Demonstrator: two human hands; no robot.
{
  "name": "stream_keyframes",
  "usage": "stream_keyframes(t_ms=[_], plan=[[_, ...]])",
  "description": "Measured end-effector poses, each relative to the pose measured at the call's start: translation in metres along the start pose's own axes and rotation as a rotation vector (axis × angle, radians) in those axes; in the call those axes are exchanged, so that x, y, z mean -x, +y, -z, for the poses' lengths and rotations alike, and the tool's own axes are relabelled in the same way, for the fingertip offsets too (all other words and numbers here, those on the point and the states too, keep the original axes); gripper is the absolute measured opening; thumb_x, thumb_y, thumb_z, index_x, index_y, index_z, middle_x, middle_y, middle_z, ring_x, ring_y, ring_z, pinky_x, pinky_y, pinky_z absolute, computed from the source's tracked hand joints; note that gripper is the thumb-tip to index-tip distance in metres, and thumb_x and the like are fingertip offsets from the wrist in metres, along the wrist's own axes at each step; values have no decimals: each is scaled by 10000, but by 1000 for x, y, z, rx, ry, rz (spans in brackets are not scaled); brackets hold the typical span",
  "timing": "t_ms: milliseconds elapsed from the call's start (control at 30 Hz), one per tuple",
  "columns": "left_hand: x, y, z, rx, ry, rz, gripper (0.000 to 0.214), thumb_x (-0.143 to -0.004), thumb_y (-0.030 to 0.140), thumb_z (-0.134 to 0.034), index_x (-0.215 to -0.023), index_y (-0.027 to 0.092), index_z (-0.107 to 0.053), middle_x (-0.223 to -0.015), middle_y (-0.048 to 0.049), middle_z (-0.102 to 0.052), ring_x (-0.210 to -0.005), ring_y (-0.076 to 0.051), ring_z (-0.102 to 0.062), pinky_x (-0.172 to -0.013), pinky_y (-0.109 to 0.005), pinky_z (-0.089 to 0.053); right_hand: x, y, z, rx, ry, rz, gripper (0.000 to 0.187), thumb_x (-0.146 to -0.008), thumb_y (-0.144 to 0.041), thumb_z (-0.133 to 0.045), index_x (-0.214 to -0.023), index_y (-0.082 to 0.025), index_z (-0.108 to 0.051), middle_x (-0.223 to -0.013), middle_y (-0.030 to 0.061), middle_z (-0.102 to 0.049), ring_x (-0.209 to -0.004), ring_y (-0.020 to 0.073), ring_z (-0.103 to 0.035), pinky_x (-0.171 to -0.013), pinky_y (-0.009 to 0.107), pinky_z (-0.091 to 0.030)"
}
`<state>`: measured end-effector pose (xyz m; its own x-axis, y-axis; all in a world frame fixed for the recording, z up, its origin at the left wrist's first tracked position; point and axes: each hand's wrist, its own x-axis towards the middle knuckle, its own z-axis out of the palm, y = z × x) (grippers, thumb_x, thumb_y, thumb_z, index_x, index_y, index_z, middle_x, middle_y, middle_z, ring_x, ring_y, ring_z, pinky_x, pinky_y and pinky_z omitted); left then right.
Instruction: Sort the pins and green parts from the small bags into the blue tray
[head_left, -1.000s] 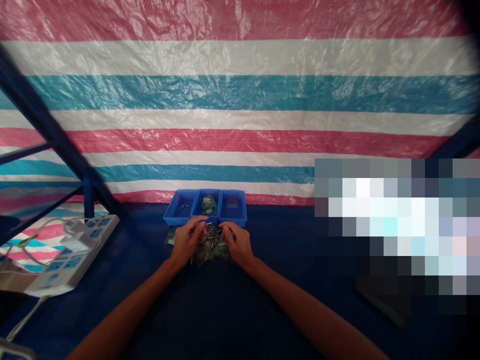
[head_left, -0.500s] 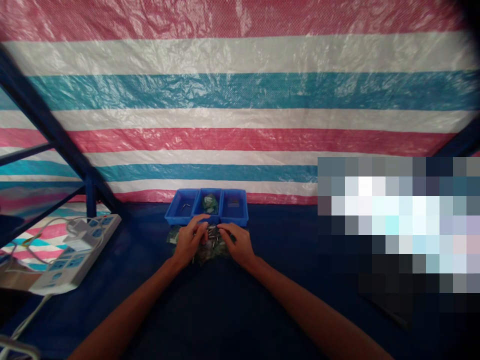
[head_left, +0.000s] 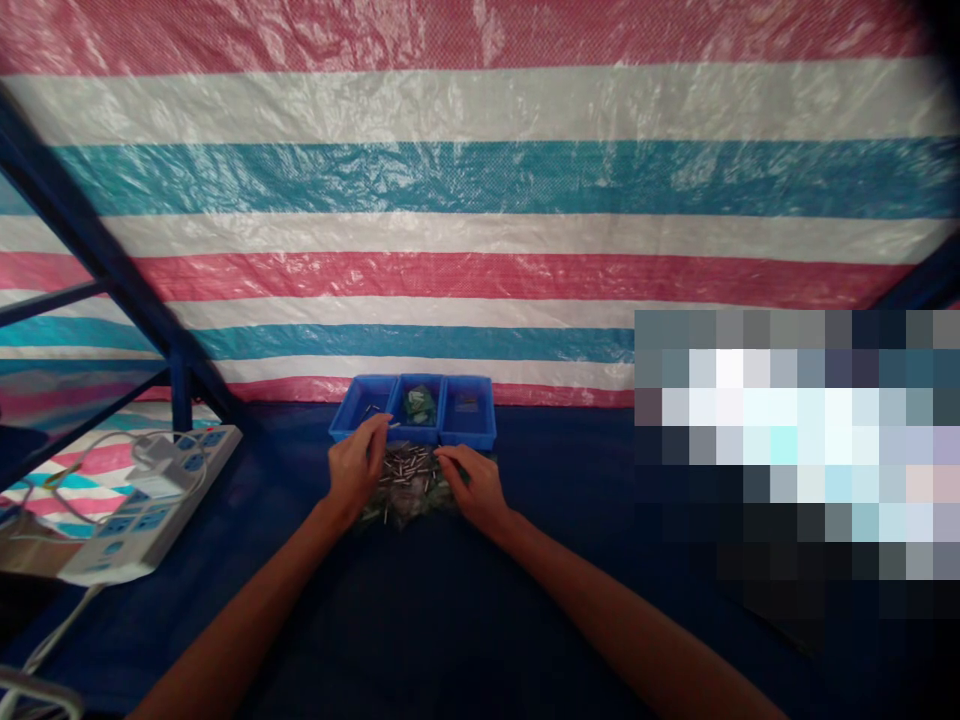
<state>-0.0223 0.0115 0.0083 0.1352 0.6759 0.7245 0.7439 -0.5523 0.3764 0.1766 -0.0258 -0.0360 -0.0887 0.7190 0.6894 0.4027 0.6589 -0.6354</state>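
A heap of small silvery metal pins (head_left: 406, 463) lies on a crumpled clear plastic bag (head_left: 405, 507). My left hand (head_left: 354, 468) is over the left side of the heap, close to the front of the left blue bin (head_left: 346, 432). Its thumb and forefinger pinch one small metal pin (head_left: 394, 426). At the heap's right edge, my right hand (head_left: 475, 487) has its thumb and fingertips closed together beside the pins. Whatever sits between those fingertips is too small to make out.
Behind the heap, the left bin holds a few pins, the middle bin (head_left: 420, 437) a greenish plastic packet (head_left: 419, 404). A right bin (head_left: 469, 440) stands beside them. On the left lie a white power strip (head_left: 154, 515) and cables; a striped sheet (head_left: 480, 240) hangs behind.
My left hand has moved left off the heap, uncovering the pins, and now has a pin at its fingertips. My right hand has stayed almost in place.
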Motion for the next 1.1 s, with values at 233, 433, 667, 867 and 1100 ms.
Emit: stream_keyframes(t_ms=[233, 433, 667, 867, 1100], plan=[[-32, -27, 14, -382, 28, -132, 343, -911, 286, -480, -1229, 173, -541, -1171, -142, -605, -1081, -275, -553, -903, -399, -422, 1, 2, -3, 14, 1, 9, 212, -936, -229, -437, -991, -188, -638, -916, 58, -679, -842, 177, -621, -798, 304, -474], [-15, -13, 12, -140, -384, -427, 193, -918, 244, -467, -1037, 195, -610, -993, -61, -642, -943, -173, -594, -854, -294, -472, 0, 5, -4, 113, -2, -18, 189, -918, -207, -461, -958, -191, -645, -879, 53, -668, -809, 180, -599, -780, 306, -454], [-3, -5, 1, -116, -489, -444, 178, -925, 249, -453, -960, 188, -617, -918, -54, -630, -893, -164, -583, -796, -272, -471, 0, 7, -8, 312, -90, -91, 69, -819, -165, -580, -800, -189, -642, -806, 51, -582, -829, 196, -538, -766, 304, -424], [1, 2, -4, -94, -540, -522, 185, -923, 244, -461, -916, 186, -637, -896, -55, -621, -879, -164, -553, -790, -276, -449, 1, 11, -10, 374, -129, -139, 50, -761, -141, -618, -765, -190, -610, -808, 41, -546, -839, 196, -509, -774, 304, -411], [1, 7, -5, -103, -474, -529, 189, -909, 291, -502, -927, 201, -667, -915, -68, -636, -881, -194, -528, -772, -334, -409, -1, 9, -8, 328, -121, -112, 103, -754, -95, -588, -730, -195, -580, -797, 49, -541, -835, 209, -503, -777, 329, -410]])
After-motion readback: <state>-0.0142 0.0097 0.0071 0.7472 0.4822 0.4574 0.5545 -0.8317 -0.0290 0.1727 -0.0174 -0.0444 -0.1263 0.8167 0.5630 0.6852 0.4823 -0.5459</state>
